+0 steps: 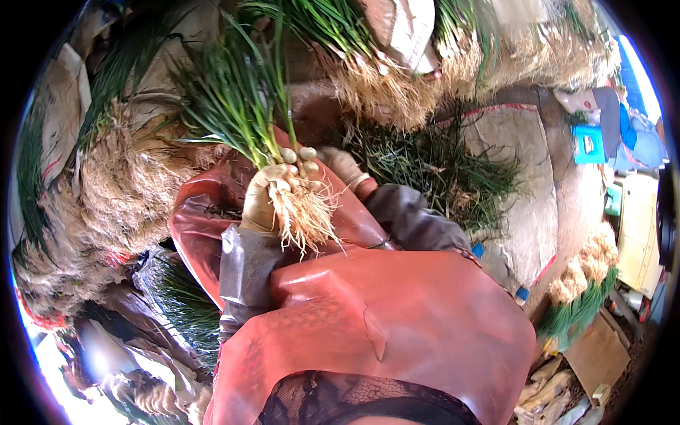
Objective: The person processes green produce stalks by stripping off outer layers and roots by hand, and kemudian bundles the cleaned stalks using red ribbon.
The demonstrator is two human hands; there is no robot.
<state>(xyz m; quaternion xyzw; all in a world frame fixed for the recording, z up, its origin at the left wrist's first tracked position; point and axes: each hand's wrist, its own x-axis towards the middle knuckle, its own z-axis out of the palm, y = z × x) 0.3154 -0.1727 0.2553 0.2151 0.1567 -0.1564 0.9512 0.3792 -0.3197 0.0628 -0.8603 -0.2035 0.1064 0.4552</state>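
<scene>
My left hand (261, 202), in a beige work glove and grey sleeve, is closed round a bunch of spring onions (248, 120). The long green leaves point up and away to the left. Pale, tangled roots (308, 216) hang towards me over my red waterproof apron (397, 304). My right hand (342, 166), also gloved, is just right of the bunch, close to the pale stem bases. Its fingers are partly hidden and blurred, so whether they grip a stem I cannot tell.
Rooted spring onions lie heaped at the left (120, 177) and along the far side (382, 85). Loose green trimmings (446, 170) cover the ground beyond my right arm, beside a pale sack (513, 184). Another bundle (584, 290) and a blue container (588, 144) are at the right.
</scene>
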